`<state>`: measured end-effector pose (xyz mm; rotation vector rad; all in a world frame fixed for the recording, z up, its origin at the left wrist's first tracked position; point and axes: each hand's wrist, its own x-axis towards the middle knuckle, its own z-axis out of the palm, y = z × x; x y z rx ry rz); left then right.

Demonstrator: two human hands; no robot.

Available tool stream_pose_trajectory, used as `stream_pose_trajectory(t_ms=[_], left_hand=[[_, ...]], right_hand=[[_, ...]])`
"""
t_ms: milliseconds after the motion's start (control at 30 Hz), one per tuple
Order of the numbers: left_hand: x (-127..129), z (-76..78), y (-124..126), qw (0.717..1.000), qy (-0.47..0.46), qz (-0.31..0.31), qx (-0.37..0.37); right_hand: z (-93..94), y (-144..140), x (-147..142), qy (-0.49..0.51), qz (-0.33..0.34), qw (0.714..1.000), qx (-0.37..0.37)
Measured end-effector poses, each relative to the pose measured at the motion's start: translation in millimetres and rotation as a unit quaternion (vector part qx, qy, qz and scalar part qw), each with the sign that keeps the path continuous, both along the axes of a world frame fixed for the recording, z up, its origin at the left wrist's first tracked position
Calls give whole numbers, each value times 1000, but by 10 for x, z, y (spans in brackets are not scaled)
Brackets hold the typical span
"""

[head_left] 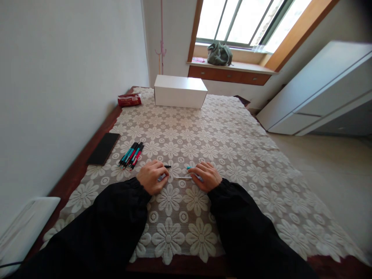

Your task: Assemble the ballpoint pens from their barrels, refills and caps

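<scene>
Left hand (151,176) curled closed around pen part, black tip (167,166) poking out past fingers. Right hand (205,176) closed on teal-ended pen piece (189,168). Thin refill (183,178) spans between both hands' fingertips, on lace tablecloth (221,143). Pen bundle (131,155) just left of left fingers; black phone (104,148) farther left.

My two arms in black sleeves reach forward and come close together, my left hand (151,176) curled with the knuckles up and my right hand (205,176) curled the same way, the two hands a little apart.
</scene>
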<state>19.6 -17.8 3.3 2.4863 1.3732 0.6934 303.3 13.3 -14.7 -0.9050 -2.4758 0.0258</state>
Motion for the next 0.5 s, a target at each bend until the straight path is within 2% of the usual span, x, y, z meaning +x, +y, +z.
stream_pose_trajectory(t_ms=[167, 500], left_hand=[[4, 25, -14, 998, 31, 39, -34], [24, 49, -31, 990, 55, 62, -113]], right_hand=[[-33, 21, 7, 13, -10, 1000, 8], [-60, 40, 11, 32, -44, 998, -15]])
